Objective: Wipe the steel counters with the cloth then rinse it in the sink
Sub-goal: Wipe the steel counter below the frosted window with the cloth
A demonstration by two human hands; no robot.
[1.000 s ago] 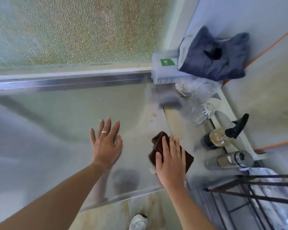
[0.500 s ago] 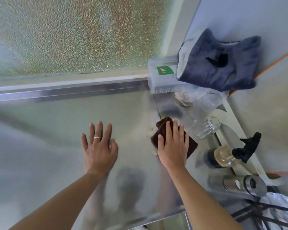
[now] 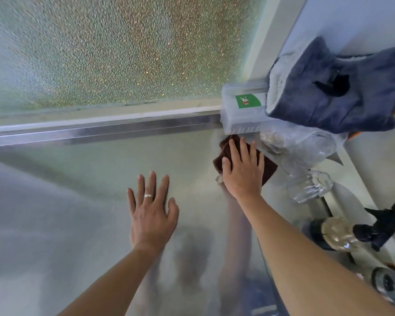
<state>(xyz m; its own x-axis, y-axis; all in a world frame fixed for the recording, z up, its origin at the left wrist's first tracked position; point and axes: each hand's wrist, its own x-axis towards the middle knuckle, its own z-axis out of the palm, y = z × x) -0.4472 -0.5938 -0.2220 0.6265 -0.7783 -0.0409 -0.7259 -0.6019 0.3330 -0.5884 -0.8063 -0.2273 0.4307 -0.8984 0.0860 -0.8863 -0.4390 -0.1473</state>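
A dark brown cloth lies flat on the steel counter near its back right corner. My right hand presses down on the cloth with the fingers spread, covering most of it. The cloth's far edge reaches the foot of a clear plastic box. My left hand, wearing a ring, rests palm down on the bare steel to the left, holding nothing. No sink is in view.
A frosted window and a steel ledge run along the back. At the right stand a clear plastic bag, a glass, a spray bottle and a steel canister. A blue towel hangs above.
My right hand has pushed the cloth away from the front edge toward the back right corner, up to the plastic box. My left hand stays flat on the steel.
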